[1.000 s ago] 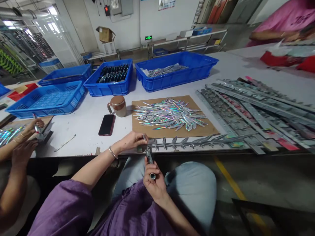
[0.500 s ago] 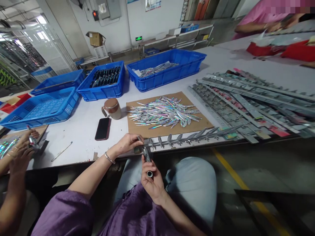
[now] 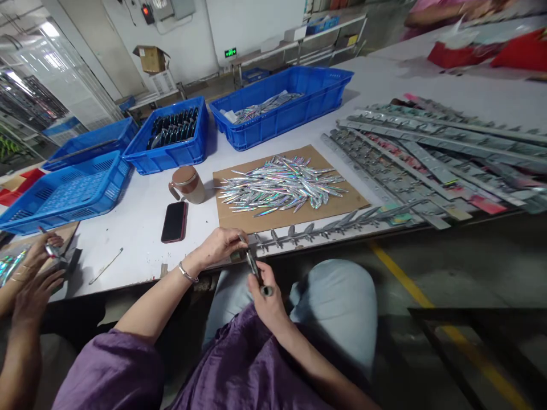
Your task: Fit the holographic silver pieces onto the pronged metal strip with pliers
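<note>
My left hand (image 3: 222,245) is closed at the table's front edge, its fingers pinching a small piece at the left end of a metal strip (image 3: 299,239) that carries a row of grey leaf-shaped pieces. My right hand (image 3: 269,293) is wrapped round a metal hand tool (image 3: 252,263) with a round end, whose tip points up to the left fingertips. What exactly the left fingers pinch is too small to tell. Behind the strip, a pile of shiny silver slivers (image 3: 282,185) lies on a cardboard sheet (image 3: 342,208).
A lidded mug (image 3: 192,185) and a phone (image 3: 174,222) stand left of the cardboard. Blue baskets (image 3: 282,117) line the back. Stacked metal strips (image 3: 405,165) lie at the right. A co-worker's hands (image 3: 40,273) are at the far left; another person's arms (image 3: 444,14) show at the top right.
The view has shifted a little. My right hand has turned the tool slightly, and its round end sits further right. My left hand stays at the strip's end.
</note>
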`<state>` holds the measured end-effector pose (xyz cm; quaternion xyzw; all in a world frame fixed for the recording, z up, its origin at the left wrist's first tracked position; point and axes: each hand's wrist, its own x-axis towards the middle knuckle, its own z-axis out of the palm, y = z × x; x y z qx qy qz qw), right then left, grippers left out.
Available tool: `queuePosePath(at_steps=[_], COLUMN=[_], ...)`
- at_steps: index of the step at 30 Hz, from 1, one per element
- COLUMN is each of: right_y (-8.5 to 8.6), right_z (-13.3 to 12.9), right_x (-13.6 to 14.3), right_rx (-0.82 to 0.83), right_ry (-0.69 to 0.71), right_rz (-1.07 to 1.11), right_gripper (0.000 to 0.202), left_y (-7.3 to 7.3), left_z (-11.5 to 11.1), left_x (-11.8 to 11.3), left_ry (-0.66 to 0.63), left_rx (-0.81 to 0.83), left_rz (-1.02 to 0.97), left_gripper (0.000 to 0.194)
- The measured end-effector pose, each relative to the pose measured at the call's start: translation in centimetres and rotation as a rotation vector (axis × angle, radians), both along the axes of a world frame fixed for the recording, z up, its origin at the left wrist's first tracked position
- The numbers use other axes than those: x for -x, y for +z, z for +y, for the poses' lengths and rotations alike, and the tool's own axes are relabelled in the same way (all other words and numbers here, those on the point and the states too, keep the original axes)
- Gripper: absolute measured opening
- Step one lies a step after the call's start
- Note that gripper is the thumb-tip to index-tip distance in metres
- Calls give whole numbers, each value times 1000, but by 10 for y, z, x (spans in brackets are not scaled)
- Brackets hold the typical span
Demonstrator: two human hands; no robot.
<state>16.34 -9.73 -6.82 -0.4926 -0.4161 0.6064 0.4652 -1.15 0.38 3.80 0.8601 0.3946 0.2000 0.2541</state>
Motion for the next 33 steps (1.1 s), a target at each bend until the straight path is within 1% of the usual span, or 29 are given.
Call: queuePosePath(at_steps=[2,3,4,5,7,8,9,10,12,13,14,18,19,20,21,22,23,25,26,27,28,31,33], right_y=[-1,-2,-3,-5,-7,-7,-7,-6,-3,-1,0,0,0,-1,-1,-1,0,4,7,10,14,25,31], right_z=[1,1,2,2,1,0,-1,-2,-2,-2,0,8,11,12,13,13,13,10,8,5,3,-2,-4], right_x=[2,2,1,0,-5,-8,-10,-12,-12,-11,-9,-2,-2,-3,-4,-6,-9,-16,-20,-22,-24,-22,-17], right_rx=[134,161,143,96,-27,-110,-193,-264,-353,-347,-289,29,91,144,178,179,143,-8,-106,-202,-290,-518,-572], right_ry=[66,92,83,40,-111,-179,-218,-220,-171,-138,-104,64,114,159,182,164,110,-36,-85,-91,-60,106,188], right_rz=[271,332,315,248,67,-70,-222,-366,-587,-604,-498,270,417,507,536,498,390,72,-98,-272,-449,-994,-1174], right_gripper=[49,53,55,55,47,44,41,40,38,38,36,35,36,38,39,40,41,39,37,36,35,36,39], left_y=[0,-1,-1,-2,-4,-5,-5,-5,-5,-4,-4,-1,0,0,1,1,2,2,2,2,2,1,0], left_z=[-2,-3,-4,-5,-6,-6,-7,-7,-7,-8,-8,-8,-8,-8,-8,-8,-8,-8,-8,-7,-7,-7,-7], left_x=[-2,-3,-3,-4,-4,-4,-4,-5,-5,-5,-5,-5,-5,-5,-5,-5,-5,-5,-5,-5,-5,-5,-5], left_ry=[14,20,24,26,28,31,33,35,40,43,46,68,74,78,81,80,80,83,84,86,87,90,90], left_rx=[-36,-60,-82,-100,-124,-128,-129,-128,-125,-120,-113,-74,-64,-54,-44,-34,-29,-25,-24,-26,-26,-28,-33], left_rz=[30,44,59,72,94,102,107,108,95,84,69,24,18,14,11,13,18,34,44,52,58,61,54], left_gripper=[28,26,24,22,19,18,18,18,18,19,19,22,22,22,23,23,23,24,23,23,22,19,19])
